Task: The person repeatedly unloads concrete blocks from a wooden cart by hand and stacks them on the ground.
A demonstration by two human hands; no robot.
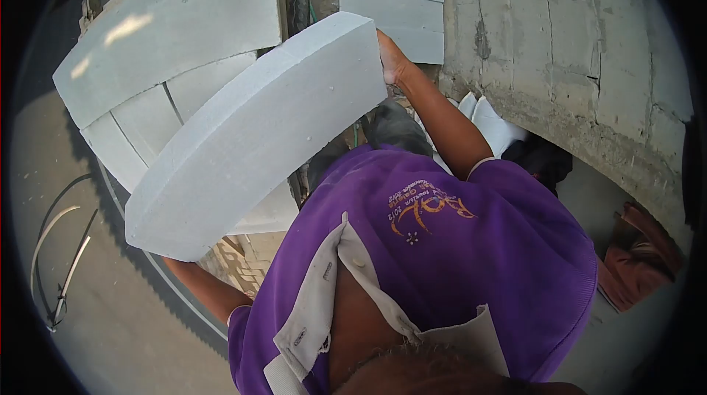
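Note:
A large white lightweight concrete block (258,137) is held up in front of my body, tilted, with its near left end low and its far right end high. My right hand (394,60) grips the far right end, with its fingers hidden behind the block. At the near left end, my left hand (174,264) holds the block from behind and below. Only its wrist edge shows, as the block covers its fingers. Past the held block, a stack of similar white blocks (191,23) lies on the left, partly covered by it.
More pale blocks (390,23) lie at the top centre. A grey block wall (560,34) stands on the right. White sacks (486,122) and a brown cloth (639,259) lie nearby. A curved strip (70,277) is on the grey ground at left.

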